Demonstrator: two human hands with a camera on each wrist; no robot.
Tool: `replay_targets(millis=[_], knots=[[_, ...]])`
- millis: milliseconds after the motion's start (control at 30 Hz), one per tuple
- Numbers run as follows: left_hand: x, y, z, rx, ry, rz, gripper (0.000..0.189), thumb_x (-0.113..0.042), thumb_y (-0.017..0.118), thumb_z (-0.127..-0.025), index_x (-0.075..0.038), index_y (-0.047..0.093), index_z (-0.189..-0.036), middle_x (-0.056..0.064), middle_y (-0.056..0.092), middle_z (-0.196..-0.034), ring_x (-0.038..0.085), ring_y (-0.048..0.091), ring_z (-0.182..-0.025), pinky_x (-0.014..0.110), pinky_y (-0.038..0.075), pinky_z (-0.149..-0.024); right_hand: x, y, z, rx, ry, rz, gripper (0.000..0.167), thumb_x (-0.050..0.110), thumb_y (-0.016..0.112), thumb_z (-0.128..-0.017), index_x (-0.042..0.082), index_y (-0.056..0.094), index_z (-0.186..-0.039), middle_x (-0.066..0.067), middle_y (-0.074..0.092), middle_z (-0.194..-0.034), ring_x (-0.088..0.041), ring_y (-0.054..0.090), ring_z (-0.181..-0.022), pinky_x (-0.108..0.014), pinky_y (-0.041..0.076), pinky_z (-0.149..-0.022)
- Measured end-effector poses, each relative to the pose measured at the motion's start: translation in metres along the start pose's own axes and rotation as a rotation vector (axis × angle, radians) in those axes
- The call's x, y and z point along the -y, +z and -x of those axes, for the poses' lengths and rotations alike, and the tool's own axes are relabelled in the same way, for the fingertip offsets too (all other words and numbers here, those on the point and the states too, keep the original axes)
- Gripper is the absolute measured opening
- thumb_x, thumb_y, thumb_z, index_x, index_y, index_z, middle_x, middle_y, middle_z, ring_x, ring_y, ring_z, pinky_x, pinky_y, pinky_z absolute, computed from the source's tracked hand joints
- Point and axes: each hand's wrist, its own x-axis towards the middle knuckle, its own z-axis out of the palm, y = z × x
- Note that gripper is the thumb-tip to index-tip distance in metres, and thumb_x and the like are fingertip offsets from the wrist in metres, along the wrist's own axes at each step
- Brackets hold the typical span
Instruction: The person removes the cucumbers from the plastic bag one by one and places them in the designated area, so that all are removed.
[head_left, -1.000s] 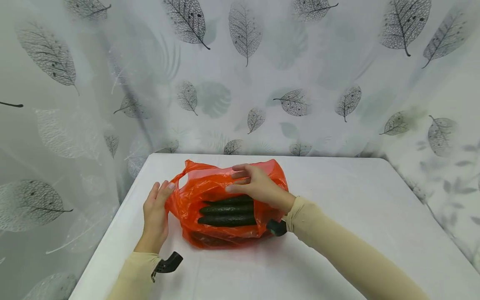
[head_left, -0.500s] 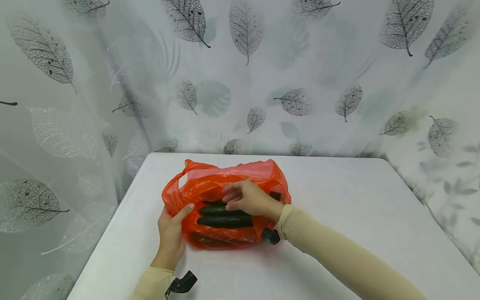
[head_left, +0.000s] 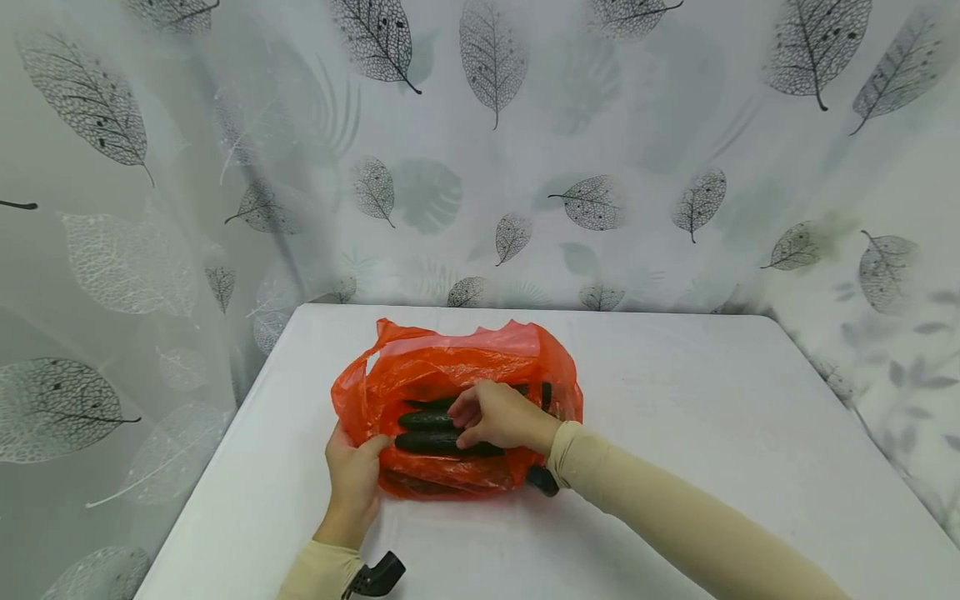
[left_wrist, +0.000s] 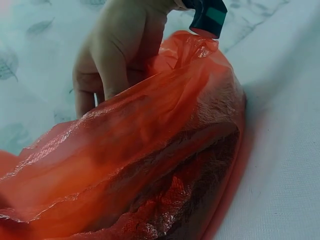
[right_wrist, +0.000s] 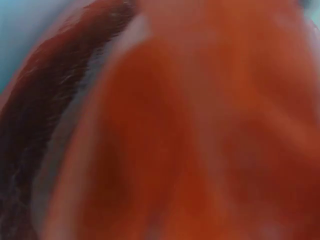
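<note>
A thin orange-red plastic bag (head_left: 450,346) lies on its side on the table, its mouth spread toward the person. Several dark green cucumbers (head_left: 423,442) lie side by side inside it. My left hand (head_left: 352,483) holds the bag's left edge, the thumb over the rim and the fingers behind the film. In the left wrist view that hand (left_wrist: 122,47) is partly covered by the bag. Over the cucumbers, inside the mouth, hovers my right hand (head_left: 506,417), fingers loosely bent, fingertips at or just above them. Blurred red film (right_wrist: 200,125) fills the right wrist view, hiding that hand.
The white table (head_left: 675,400) extends to the right of the bag and in front of it. Behind it hangs a pale curtain (head_left: 637,125) printed with leaves. Bag film stands up around the right wrist.
My left hand has moved right and inward from the bag's handle to its left rim, where it now holds. My right hand has come down from the upper film to the cucumbers.
</note>
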Motion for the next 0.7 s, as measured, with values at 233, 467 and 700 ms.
replay_targets(millis=[233,467,700], knots=[[-0.001,0.000,0.002,0.011,0.014,-0.028,0.067,0.018,0.044,-0.082,0.001,0.040,-0.147,0.014,0.049,-0.141,0.028,0.046,-0.124,0.038,0.041,-0.109,-0.007,0.007,-0.001,-0.034,-0.016,0.114,0.033,0.014,0.085,-0.081,0.006,0.075,-0.111,0.001,0.073,-0.099,-0.013,0.069,-0.090,-0.032,0.055,-0.085],[0.001,-0.001,0.003,-0.004,0.004,-0.053,0.063,0.016,0.046,-0.081,0.003,0.043,-0.143,0.015,0.051,-0.137,0.030,0.046,-0.120,0.034,0.042,-0.105,-0.009,0.012,0.000,-0.053,0.008,0.222,0.034,0.017,0.085,-0.081,0.010,0.076,-0.113,0.003,0.074,-0.103,-0.014,0.066,-0.095,-0.035,0.053,-0.090],[0.001,-0.002,0.002,-0.013,0.002,-0.037,0.061,0.017,0.046,-0.081,0.003,0.045,-0.140,0.015,0.051,-0.131,0.031,0.047,-0.118,0.032,0.045,-0.102,-0.007,0.014,0.001,-0.072,0.014,0.283,0.035,0.018,0.086,-0.081,0.010,0.075,-0.114,0.001,0.074,-0.105,-0.019,0.065,-0.100,-0.040,0.051,-0.094]])
